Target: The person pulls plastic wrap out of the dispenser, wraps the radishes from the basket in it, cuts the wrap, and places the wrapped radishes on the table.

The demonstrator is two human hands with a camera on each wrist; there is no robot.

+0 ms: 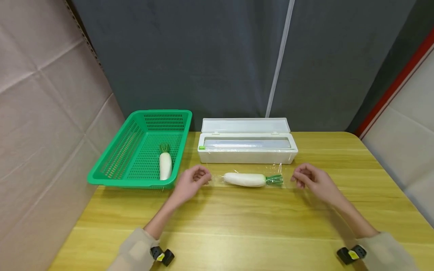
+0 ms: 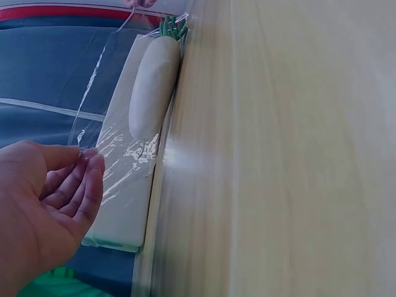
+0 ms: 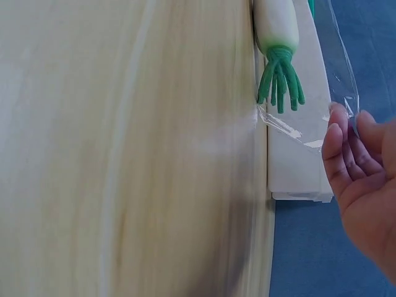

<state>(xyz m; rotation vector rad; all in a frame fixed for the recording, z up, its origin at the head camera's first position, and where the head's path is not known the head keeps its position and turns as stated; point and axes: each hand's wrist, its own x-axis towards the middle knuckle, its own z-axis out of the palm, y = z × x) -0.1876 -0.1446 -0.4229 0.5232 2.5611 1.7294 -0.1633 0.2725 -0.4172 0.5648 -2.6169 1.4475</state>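
A white radish (image 1: 245, 179) with green stalks lies crosswise on the table, and clear plastic wrap (image 2: 93, 80) stretches around it. At the radish's root end, my left hand (image 1: 194, 181) pinches one side of the wrap between thumb and fingertips. Beyond the green stalks, my right hand (image 1: 313, 182) pinches the wrap's other side, its film edge (image 3: 346, 68) running up from the fingertips. Neither hand touches the radish. Just behind stands a white wrap dispenser box (image 1: 247, 156) with its lid raised and a film roll (image 1: 247, 143) inside.
On the left is a green plastic basket (image 1: 98, 177) holding a second white radish (image 1: 165, 165). Its near right corner is close to my left hand. A dark grey curtain (image 1: 190, 56) hangs behind the wooden table (image 1: 223, 229), with pale panels at both sides.
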